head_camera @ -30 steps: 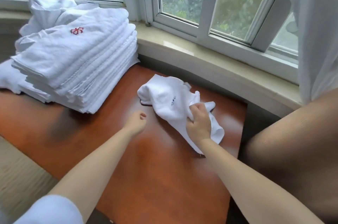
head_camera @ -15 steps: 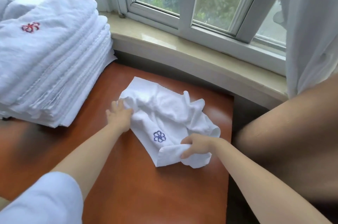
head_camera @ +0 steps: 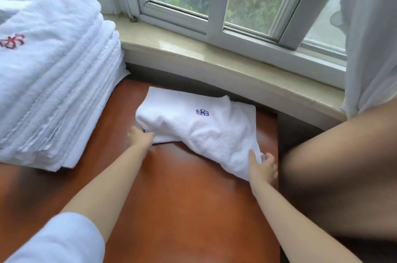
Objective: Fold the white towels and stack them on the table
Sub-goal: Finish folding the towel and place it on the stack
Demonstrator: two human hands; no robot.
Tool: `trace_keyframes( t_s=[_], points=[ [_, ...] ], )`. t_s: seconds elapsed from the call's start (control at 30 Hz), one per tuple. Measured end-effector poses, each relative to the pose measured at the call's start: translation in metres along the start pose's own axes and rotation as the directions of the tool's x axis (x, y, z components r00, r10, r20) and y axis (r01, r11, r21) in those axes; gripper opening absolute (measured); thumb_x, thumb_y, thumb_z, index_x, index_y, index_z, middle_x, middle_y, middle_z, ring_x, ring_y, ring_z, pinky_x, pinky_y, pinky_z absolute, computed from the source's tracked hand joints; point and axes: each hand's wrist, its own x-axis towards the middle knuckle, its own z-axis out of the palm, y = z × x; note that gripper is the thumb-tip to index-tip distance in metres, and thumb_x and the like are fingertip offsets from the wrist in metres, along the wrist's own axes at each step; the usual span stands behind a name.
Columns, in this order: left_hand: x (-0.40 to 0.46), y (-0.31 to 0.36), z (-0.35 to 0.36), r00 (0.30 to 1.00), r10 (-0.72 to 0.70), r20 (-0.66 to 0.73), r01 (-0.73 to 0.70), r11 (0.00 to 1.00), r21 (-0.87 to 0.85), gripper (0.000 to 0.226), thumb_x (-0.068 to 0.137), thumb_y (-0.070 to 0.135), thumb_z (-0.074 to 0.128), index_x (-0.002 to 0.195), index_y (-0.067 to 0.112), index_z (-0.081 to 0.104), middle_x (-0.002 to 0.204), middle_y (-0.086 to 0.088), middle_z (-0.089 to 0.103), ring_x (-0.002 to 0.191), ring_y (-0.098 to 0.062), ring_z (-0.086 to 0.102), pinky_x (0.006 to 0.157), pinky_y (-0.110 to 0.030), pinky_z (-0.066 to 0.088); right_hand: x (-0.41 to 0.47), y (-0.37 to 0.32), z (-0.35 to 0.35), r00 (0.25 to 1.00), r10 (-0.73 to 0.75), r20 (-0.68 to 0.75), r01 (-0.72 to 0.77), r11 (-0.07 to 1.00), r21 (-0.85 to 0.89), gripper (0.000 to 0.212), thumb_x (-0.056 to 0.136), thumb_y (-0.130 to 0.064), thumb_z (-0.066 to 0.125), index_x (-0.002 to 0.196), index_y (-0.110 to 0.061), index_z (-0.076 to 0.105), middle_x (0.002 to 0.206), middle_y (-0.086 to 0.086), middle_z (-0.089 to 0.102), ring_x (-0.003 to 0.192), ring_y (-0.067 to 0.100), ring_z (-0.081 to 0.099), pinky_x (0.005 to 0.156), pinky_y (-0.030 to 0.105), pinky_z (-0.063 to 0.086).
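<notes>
A white towel [head_camera: 206,131] with a small blue flower emblem lies partly spread on the red-brown wooden table [head_camera: 184,202], near the far right corner. My left hand [head_camera: 140,137] grips its near left corner, a little blurred. My right hand [head_camera: 263,168] holds the near right corner by the table's right edge, thumb on top of the cloth and fingers beside it. A tall stack of folded white towels [head_camera: 53,82] with a red emblem on top sits on the table's left side.
A stone windowsill [head_camera: 225,58] and white window frame run along the back. A white curtain [head_camera: 371,32] hangs at the right. A leg [head_camera: 339,170] lies close beside the table's right edge. Loose white cloth lies behind the stack at the far left.
The crumpled towel has been pulled out flatter, emblem now facing up toward the back. My left hand reached in and took the left corner; my right hand slid to the right corner.
</notes>
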Motion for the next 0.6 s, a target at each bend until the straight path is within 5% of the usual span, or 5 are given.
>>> trace_keyframes(
  t_s=[0.13,0.23,0.33,0.43,0.6],
  points=[
    [-0.01,0.0,0.011,0.98,-0.038,0.196,0.076,0.979,-0.19,0.034,0.065,0.022,0.064,0.093,0.004,0.06,0.077,-0.01,0.061,0.069,-0.03,0.059,0.059,-0.027,0.044,-0.013,0.018,0.006,0.996,-0.067,0.059,0.067,0.998,0.0,0.084,0.078,-0.05,0.071,0.146,-0.026,0.029,0.143,0.004,0.041,0.126,0.03,0.044,0.101,0.047,0.041],
    [-0.02,-0.004,0.015,0.987,-0.064,0.148,0.095,0.974,-0.208,0.028,0.08,0.015,0.053,0.102,-0.001,0.063,0.096,-0.023,0.065,0.093,-0.039,0.062,0.078,-0.038,0.051,-0.021,0.023,0.0,0.991,-0.08,0.106,0.081,0.997,-0.002,0.096,0.074,-0.054,0.075,0.148,-0.031,0.018,0.143,0.002,0.032,0.113,0.028,0.051,0.091,0.042,0.045],
    [-0.042,-0.009,0.008,0.989,-0.088,0.122,0.12,0.953,-0.28,0.033,0.081,0.013,0.045,0.11,0.004,0.06,0.095,-0.013,0.061,0.092,-0.034,0.06,0.087,-0.041,0.052,-0.037,0.034,-0.007,0.986,-0.112,0.121,0.131,0.978,-0.163,0.098,0.065,-0.06,0.076,0.144,-0.038,0.022,0.137,0.0,0.029,0.124,0.028,0.037,0.103,0.044,0.036],
    [-0.074,-0.013,-0.004,0.99,-0.12,0.076,0.142,0.879,-0.456,0.026,0.079,0.013,0.047,0.102,0.008,0.06,0.096,-0.01,0.061,0.083,-0.031,0.062,0.076,-0.038,0.057,-0.05,0.043,-0.015,0.943,-0.216,0.255,0.303,0.873,-0.382,0.064,0.082,-0.048,0.062,0.137,-0.026,0.039,0.134,0.001,0.039,0.122,0.026,0.035,0.106,0.04,0.033],
    [-0.132,-0.028,-0.041,0.934,-0.242,-0.264,-0.024,0.692,-0.722,0.012,0.068,0.011,0.048,0.078,0.007,0.054,0.088,-0.01,0.061,0.075,-0.025,0.055,0.067,-0.035,0.053,-0.032,0.006,-0.055,0.953,-0.276,0.122,0.239,0.938,0.252,0.029,0.089,-0.019,0.049,0.11,-0.007,0.065,0.114,0.009,0.061,0.101,0.026,0.056,0.078,0.026,0.037]
  ],
)
